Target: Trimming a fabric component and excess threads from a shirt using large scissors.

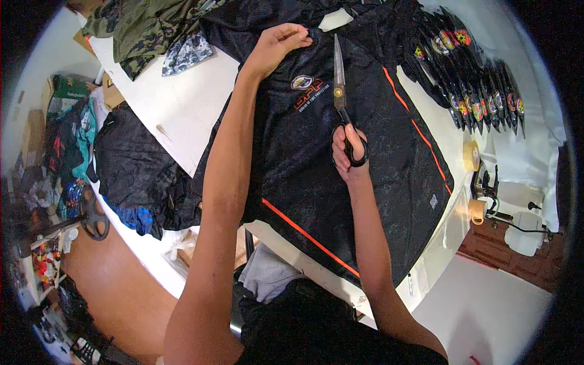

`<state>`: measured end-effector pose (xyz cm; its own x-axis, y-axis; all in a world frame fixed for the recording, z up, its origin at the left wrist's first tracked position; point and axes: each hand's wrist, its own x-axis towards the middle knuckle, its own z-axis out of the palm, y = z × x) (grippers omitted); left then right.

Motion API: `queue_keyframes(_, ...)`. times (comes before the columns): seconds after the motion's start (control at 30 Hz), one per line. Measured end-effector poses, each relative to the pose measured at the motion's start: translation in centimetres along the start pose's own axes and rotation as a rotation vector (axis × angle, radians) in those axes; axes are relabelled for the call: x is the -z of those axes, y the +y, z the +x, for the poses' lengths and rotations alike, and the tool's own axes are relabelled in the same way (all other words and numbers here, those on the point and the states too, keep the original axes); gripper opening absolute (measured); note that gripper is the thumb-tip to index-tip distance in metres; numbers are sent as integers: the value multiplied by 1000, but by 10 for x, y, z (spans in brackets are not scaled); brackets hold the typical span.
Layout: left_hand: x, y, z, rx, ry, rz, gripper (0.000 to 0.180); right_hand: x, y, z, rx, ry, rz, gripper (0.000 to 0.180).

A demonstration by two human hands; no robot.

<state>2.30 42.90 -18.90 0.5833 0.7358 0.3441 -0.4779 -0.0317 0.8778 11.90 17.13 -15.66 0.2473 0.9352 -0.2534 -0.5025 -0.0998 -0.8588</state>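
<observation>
A black shirt (304, 164) with orange piping and a chest emblem lies spread over the white table in front of me. My left hand (281, 45) reaches to the shirt's neck area, thumb and fingers pinched together on the dark cloth at its edge. In my right hand (350, 149) is a pair of large scissors (339, 76) with black handles, the fingers through the loops. The blades point away from me over the shirt's chest and look closed, with their tip near the neck opening. A pale patch (335, 20) shows just beyond it.
Camouflage garments (143, 36) lie at the far left of the white table (176, 103), and a heap of dark clothes (143, 164) is nearer. Several packed black garments (483, 106) line the right side, with a tape roll (471, 156) below. Grey cloth (267, 274) hangs by my lap.
</observation>
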Motion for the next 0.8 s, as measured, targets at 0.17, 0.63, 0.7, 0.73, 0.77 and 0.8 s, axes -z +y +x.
queue_keyframes(0.17,-1,0,0,2,-7,-52,19,1,-1,0,13,-7,-13,33)
queue_keyframes(0.63,-12,18,-7,-60,28,265,20,4,1,0,20,-1,-7,33)
queue_keyframes(0.7,-12,17,-5,-91,24,236,21,4,0,0,18,1,-4,33)
queue_keyframes(0.73,-11,16,-5,-90,25,237,21,4,0,0,14,-1,0,33)
queue_keyframes(0.77,-10,15,-5,-91,30,248,22,4,0,0,10,-3,3,33)
queue_keyframes(0.8,-9,13,-5,-93,35,260,23,3,0,0,10,-3,3,33)
